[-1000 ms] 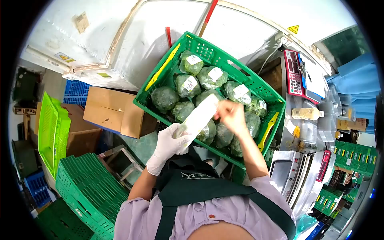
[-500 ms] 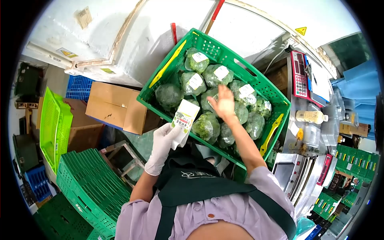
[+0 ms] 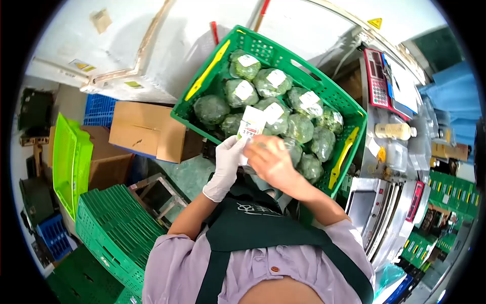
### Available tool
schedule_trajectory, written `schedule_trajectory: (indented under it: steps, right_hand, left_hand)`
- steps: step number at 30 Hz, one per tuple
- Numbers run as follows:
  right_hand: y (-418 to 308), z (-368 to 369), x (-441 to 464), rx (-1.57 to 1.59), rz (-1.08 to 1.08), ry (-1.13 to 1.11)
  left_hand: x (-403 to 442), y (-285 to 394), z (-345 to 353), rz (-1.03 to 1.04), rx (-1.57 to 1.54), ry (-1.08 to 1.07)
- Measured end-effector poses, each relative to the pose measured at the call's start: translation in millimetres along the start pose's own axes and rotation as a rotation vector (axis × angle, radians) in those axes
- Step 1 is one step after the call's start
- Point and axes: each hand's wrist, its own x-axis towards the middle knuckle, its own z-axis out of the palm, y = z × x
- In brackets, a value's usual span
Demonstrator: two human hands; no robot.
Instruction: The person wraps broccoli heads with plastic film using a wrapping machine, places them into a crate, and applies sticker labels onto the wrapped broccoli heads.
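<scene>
White labels with green and red print are gripped in my left hand, which wears a white glove. My bare right hand is at the lower end of the labels, its fingers bent together; what is between them is hidden. Both hands are over the near edge of a green crate with yellow handles. Inside the crate lie several plastic-wrapped green vegetables. White labels are on several of them, one just right of the label stack.
Cardboard boxes, a bright green basket and stacked green crates are at the left. At the right stand a red scale, a bottle and a metal machine. A white wall lies behind the crate.
My right hand has gone from over the vegetables back to the labels in my left hand. A label now shows on a middle vegetable where none was seen before.
</scene>
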Motion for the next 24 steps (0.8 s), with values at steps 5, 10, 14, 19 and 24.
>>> schedule_trajectory:
  steps: [5, 10, 14, 19, 24]
  right_hand:
    - [-8.3, -16.3, -16.0, 0.052, 0.121, 0.286]
    - [78.4, -25.8, -59.1, 0.535, 1.209, 0.651]
    - [175.0, 42.4, -134.1, 0.200, 1.519, 0.405]
    - [156.4, 26.4, -106.3, -0.400, 1.406, -0.047]
    - [174.0, 86.4, -125.3, -0.354, 1.011, 0.214]
  left_hand:
    - [14.6, -12.4, -22.4, -0.073, -0.163, -0.016]
    - [1.8, 11.9, -28.2, -0.031, -0.130, -0.022]
    - [-3.9, 14.8, -31.0, -0.053, 0.128, -0.093]
    - [-7.1, 11.5, -25.4, -0.079, 0.108, -0.073]
    - [-4.5, 5.4, -23.1, -0.079, 0.124, -0.094]
